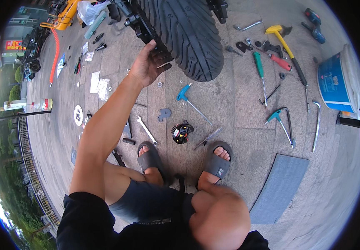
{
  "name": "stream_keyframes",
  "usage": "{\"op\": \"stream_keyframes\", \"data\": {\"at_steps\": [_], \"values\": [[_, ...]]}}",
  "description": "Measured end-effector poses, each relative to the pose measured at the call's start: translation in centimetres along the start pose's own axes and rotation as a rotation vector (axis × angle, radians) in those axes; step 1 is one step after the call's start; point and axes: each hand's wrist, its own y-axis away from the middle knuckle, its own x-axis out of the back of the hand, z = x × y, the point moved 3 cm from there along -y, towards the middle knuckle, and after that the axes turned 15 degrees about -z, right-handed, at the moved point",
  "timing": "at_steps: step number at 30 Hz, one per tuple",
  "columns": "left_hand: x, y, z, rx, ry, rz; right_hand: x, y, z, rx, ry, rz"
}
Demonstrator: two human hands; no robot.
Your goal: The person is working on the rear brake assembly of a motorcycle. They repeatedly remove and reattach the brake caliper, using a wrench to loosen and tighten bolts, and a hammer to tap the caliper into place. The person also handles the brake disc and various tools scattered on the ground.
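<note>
- One left hand [145,68] reaches up to the black side arm [140,23] next to the tyre [190,33]; the right hand is out of view, so the left is the nearer of the two.
- The tyre fills the top middle of the view, ahead of the person, its upper end cut off by the picture's edge.
- From the fingers, the tread lies to the right and farther from the body; the side arm comes between the thumb and the tyre's left flank.
- Its long axis runs away from the person, with the near, rounded end swung slightly to the right; the side arm slants the same way.
- The thumb rests against the near end of the side arm, while the other fingers are half curled, with gaps between them, their tips pointing right toward the tyre; whether they clasp the arm or only touch it cannot be told.
- Just nearer the body, a metal nut [160,84] and a blue T-handled key [183,94] lie on the paving [246,137].
</note>
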Motion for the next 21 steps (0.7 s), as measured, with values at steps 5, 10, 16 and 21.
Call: {"op": "stream_keyframes", "data": {"at_steps": [5,10,16,21], "values": [[0.5,0.0,-0.4,-0.023,0.004,-0.042,2.5,1.4,-4.3,0.112,0.048,-0.089],[1.7,-0.1,-0.5,-0.029,-0.040,-0.038,5.4,1.7,-7.1,0.185,0.080,-0.118],[3.2,-1.4,-1.6,-0.108,-0.005,-0.074,8.3,1.8,-11.6,0.284,0.112,-0.196],[3.5,-2.6,-2.1,-0.067,0.085,-0.039,10.1,1.8,-16.5,0.373,0.148,-0.266]]}}
